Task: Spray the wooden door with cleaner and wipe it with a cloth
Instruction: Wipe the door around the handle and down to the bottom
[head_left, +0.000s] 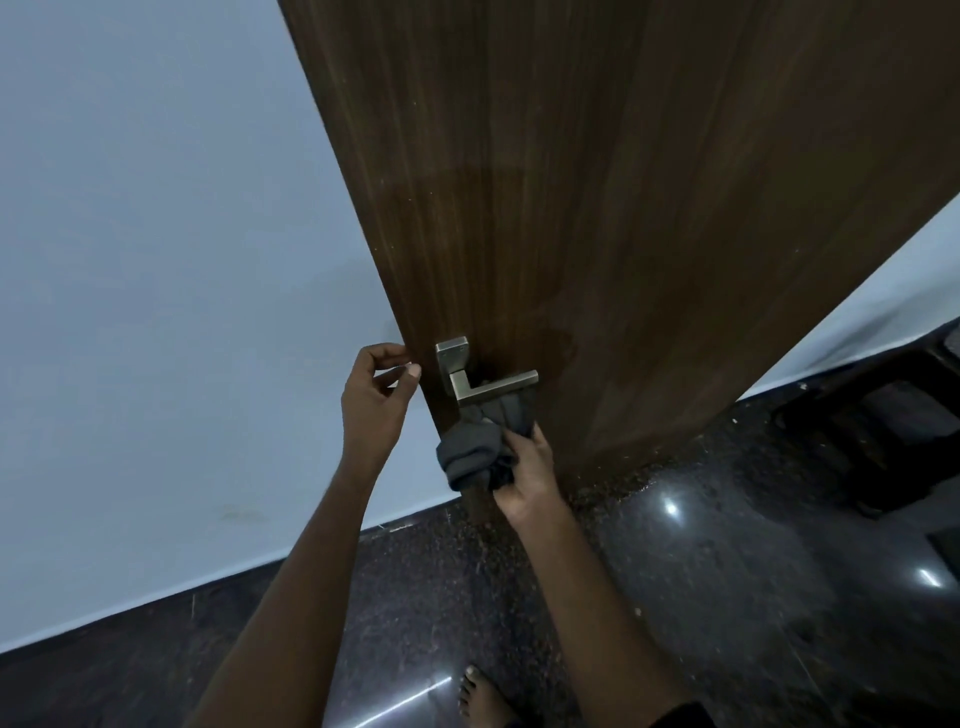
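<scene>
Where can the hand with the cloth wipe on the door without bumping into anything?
The wide bare door face above the metal handle and out to its right is free. It is crowded low at the door's left edge: the left hand pinches that edge beside the handle, and the right hand bunches the dark cloth just under the lever.

One wooden door (597, 218), one metal lever handle (483, 376), one dark grey cloth (478, 447), two hands – left hand (376, 397), right hand (530, 475) – one bare foot (480, 693).

dark speckled floor (701, 597), bare foot (480, 696) on it
</scene>
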